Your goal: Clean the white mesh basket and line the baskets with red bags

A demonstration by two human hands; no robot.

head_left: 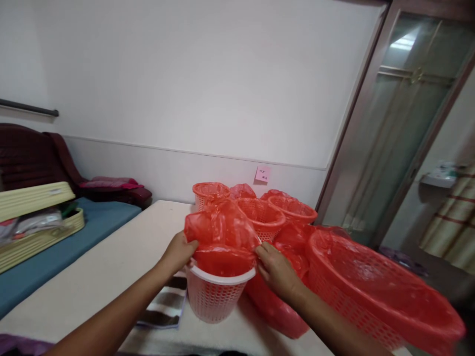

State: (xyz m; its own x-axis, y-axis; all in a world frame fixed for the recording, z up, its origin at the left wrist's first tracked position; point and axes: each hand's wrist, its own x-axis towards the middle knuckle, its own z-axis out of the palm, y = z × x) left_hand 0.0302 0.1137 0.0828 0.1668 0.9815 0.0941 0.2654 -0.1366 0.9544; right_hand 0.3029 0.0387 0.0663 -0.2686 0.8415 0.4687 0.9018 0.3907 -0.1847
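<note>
A white perforated plastic basket [217,296] stands upright near the front of the pale table [92,262]. Inside its mouth sits a red plastic bag [222,227], whose upper part bunches above the far rim. My left hand [180,252] grips the bag's edge at the basket's left rim, thumb on top. On the right side, my right hand [274,267] pinches the bag at the rim with its fingers closed. Beneath the left forearm lies a brown-and-white striped cloth [166,301].
Several other baskets lined with red bags crowd behind and to the right, including a large one [356,291] at the right. A yellow container [40,237] holding packets lies open on a blue surface [107,217] at left. A pink note [262,173] sticks to the wall.
</note>
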